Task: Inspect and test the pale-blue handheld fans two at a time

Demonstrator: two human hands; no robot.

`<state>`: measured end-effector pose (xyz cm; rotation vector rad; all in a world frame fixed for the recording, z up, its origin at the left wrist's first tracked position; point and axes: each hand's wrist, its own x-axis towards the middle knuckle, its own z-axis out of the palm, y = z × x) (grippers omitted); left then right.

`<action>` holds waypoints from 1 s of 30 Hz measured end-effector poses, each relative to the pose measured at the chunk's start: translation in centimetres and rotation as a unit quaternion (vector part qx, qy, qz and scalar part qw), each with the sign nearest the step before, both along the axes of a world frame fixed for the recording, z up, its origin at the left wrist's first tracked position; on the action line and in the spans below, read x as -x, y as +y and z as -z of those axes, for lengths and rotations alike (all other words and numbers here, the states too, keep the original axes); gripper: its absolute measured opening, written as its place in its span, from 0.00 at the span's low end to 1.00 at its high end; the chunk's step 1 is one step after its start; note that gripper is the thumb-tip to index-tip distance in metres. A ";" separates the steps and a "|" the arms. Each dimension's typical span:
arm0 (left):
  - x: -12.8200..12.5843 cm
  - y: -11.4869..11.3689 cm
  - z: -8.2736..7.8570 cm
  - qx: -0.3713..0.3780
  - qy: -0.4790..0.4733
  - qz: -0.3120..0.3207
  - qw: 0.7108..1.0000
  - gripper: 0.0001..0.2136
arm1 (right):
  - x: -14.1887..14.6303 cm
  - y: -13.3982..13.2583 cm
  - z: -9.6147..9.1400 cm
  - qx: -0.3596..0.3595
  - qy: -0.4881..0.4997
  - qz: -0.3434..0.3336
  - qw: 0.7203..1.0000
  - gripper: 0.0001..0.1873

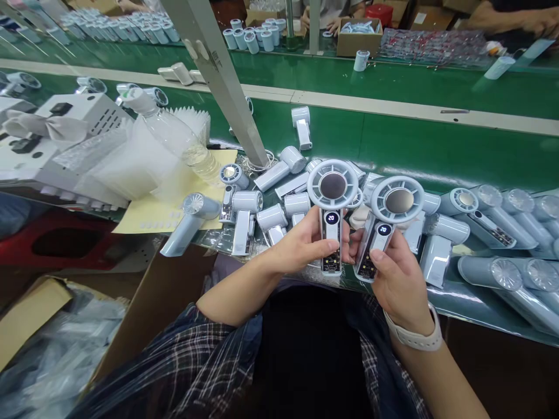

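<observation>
- Green conveyor-belt table running across a factory line, strewn with pale blue parts, other workers' hands visible only at the far side.
- Held up side by side just above the near edge of the table: two pale blue handheld fans with round grilles and slim handles.
- Left fan gripped by the left hand, fingers closed around the lower handle, thumb lying across the front below the small display.
- Right fan gripped by the right hand, fingers wrapped behind the handle, thumb resting on the front; pale wristband on that wrist.
- Both displays lit and showing what looks like "20"; both units appear powered on, so judged to be midway through a check, neither set down yet.
- Lower handle fronts look open, with circuit parts showing, so covers seem not yet fitted.
- Directly behind the hands: heap of unassembled pale blue fan bodies and handles, apparently waiting their turn.
- Off to the right: row of pale blue fans lying on their sides, close together.
- Further left: clear plastic water bottle tilted on a yellow sheet, a slanted grey post rising beside it.
- Near the lower left: open brown cardboard box with clear plastic bags.
</observation>
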<state>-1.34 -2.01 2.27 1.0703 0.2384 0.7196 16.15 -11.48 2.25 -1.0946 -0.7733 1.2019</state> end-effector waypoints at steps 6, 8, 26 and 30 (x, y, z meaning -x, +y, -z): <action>-0.5 0.5 0.4 0.079 0.023 -0.080 0.993 0.25 | 0.1 0.1 0.5 -0.004 -0.020 0.016 1.000 0.19; -0.3 0.6 0.3 0.064 0.027 -0.075 0.995 0.24 | 0.1 0.0 0.6 0.001 -0.021 0.016 1.000 0.19; -0.1 1.3 0.6 -0.042 0.077 -0.089 0.992 0.28 | 0.1 0.6 1.0 0.032 -0.006 0.027 0.999 0.17; 0.1 1.1 0.4 -0.043 0.084 -0.075 0.993 0.27 | 0.1 0.7 0.9 0.006 0.005 0.006 1.000 0.17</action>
